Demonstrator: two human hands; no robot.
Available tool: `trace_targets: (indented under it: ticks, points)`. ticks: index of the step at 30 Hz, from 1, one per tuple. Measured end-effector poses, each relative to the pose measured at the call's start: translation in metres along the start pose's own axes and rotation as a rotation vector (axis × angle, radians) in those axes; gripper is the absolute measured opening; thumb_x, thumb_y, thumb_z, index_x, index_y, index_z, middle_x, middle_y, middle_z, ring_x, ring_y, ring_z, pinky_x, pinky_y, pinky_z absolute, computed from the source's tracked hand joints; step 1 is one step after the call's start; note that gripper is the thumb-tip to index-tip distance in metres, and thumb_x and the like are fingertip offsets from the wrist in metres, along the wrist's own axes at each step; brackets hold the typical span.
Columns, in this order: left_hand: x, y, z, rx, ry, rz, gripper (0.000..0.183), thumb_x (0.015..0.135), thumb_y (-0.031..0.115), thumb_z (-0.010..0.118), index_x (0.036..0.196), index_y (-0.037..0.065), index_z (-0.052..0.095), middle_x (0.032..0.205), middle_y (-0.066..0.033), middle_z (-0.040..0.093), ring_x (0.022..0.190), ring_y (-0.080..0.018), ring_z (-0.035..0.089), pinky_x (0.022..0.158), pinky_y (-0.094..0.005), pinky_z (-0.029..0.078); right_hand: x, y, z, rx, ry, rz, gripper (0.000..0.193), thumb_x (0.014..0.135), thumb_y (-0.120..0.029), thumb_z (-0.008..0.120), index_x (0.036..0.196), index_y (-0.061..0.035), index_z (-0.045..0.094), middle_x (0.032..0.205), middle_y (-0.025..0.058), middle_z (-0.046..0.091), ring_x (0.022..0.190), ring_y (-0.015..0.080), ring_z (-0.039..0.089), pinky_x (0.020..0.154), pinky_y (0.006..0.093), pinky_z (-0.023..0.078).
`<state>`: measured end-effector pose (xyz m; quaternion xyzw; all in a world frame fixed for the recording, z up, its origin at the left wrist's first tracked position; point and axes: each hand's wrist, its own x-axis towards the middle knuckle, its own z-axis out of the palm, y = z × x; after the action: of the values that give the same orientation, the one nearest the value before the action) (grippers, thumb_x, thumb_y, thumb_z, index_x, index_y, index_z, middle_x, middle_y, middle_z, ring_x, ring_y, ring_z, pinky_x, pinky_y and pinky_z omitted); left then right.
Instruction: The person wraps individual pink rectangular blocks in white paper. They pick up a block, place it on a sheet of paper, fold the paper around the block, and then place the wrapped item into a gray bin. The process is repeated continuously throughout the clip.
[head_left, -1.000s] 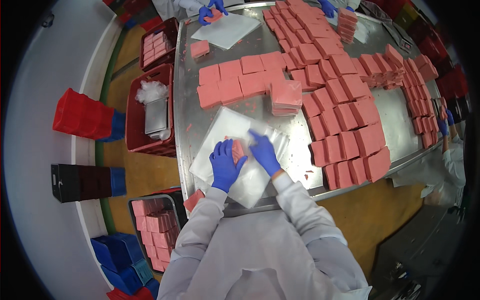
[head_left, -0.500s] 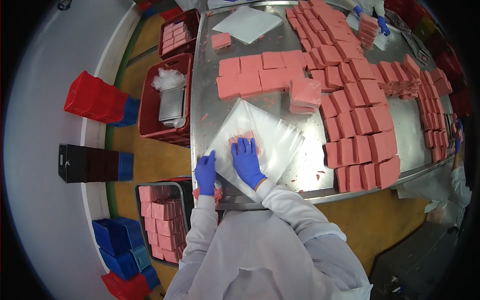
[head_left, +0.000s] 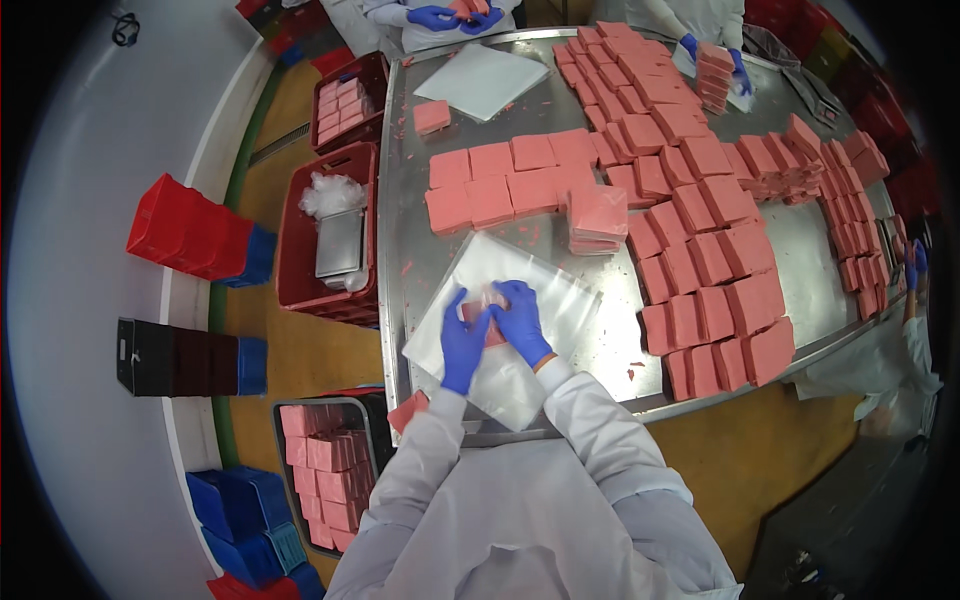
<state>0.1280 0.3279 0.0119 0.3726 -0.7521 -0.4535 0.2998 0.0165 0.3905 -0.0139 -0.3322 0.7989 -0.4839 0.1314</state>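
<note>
On the steel table, a pink meat-like slab (head_left: 473, 311) lies on a stack of clear plastic sheets (head_left: 428, 343), turned cornerwise to me. My left hand (head_left: 463, 345), in a blue glove, is at the slab's near left side, thumb and fingers bent around the film. My right hand (head_left: 519, 322), also gloved in blue, curls over the slab's right side, its fingers pinching the film. Part of the slab is hidden beneath both hands. Beyond them stands a small pile of film-wrapped pink slabs (head_left: 598, 213). A loose pink piece (head_left: 408, 410) rests at the table's near left edge.
Rows of pink slabs (head_left: 735, 250) cover the table's right side; more (head_left: 490, 162) lie ahead. Another sheet stack (head_left: 482, 80) is at the back. Left of the table stand a red crate (head_left: 290, 250) and a grey-rimmed crate (head_left: 372, 440). Gloved co-workers (head_left: 435, 17) work across the table.
My left hand has moved from the sheet's left corner to the slab, beside my right hand. The right hand's flat fingers have curled. The view has tilted, showing another co-worker's hands at the back.
</note>
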Motion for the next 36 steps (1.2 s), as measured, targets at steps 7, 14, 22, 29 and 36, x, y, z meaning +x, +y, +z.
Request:
trace_targets:
  ticks: [7,14,22,29,36]
  points:
    - [0.052,-0.029,-0.034,0.304,-0.136,0.178,0.028,0.079,0.025,0.076,0.087,0.001,0.064,0.089,-0.0095,0.063,0.073,-0.0214,0.059,0.065,-0.0346,0.046,-0.008,-0.016,0.016,0.104,0.09,0.037,0.034,0.071,0.001,0.057,0.1,-0.0122,0.07,0.097,0.0108,0.064,0.096,0.0318,0.056,0.086,0.0402,0.045]
    - [-0.023,0.027,-0.027,0.583,-0.211,0.308,0.066,0.075,0.021,0.074,0.134,0.007,0.048,0.129,-0.017,0.051,0.122,-0.0343,0.046,0.097,-0.0389,0.044,-0.025,-0.007,0.007,-0.165,-0.113,-0.318,0.054,0.072,0.0,0.053,0.125,-0.0048,0.055,0.124,0.0162,0.055,0.116,0.0359,0.05,0.1,0.0425,0.039]
    - [0.124,-0.006,-0.022,-0.276,-0.518,-0.092,0.07,0.088,0.023,0.067,0.145,0.0,0.032,0.14,-0.0157,0.046,0.122,-0.0212,0.049,0.1,-0.0351,0.041,0.023,-0.035,-0.073,-0.064,-0.005,-0.127,0.038,0.084,-0.022,0.066,0.116,-0.0029,0.057,0.106,0.019,0.063,0.095,0.0336,0.062,0.082,0.0388,0.049]
    - [0.239,-0.043,-0.025,-0.154,-0.329,-0.218,0.068,0.087,0.029,0.067,0.14,-0.004,0.038,0.135,-0.0151,0.05,0.123,-0.0211,0.049,0.101,-0.0332,0.04,0.136,0.029,-0.204,0.011,0.263,0.195,0.046,0.09,-0.032,0.063,0.117,0.0041,0.057,0.103,0.0192,0.063,0.089,0.0292,0.06,0.08,0.0367,0.05]
    - [0.141,-0.016,-0.133,0.016,-0.296,-0.196,0.061,0.087,0.026,0.068,0.137,0.0,0.044,0.133,-0.0153,0.053,0.124,-0.0222,0.05,0.102,-0.0332,0.04,0.049,-0.07,-0.092,0.077,0.374,-0.28,0.017,0.09,-0.012,0.059,0.103,-0.0013,0.063,0.099,0.0118,0.062,0.089,0.0239,0.058,0.077,0.0363,0.049]
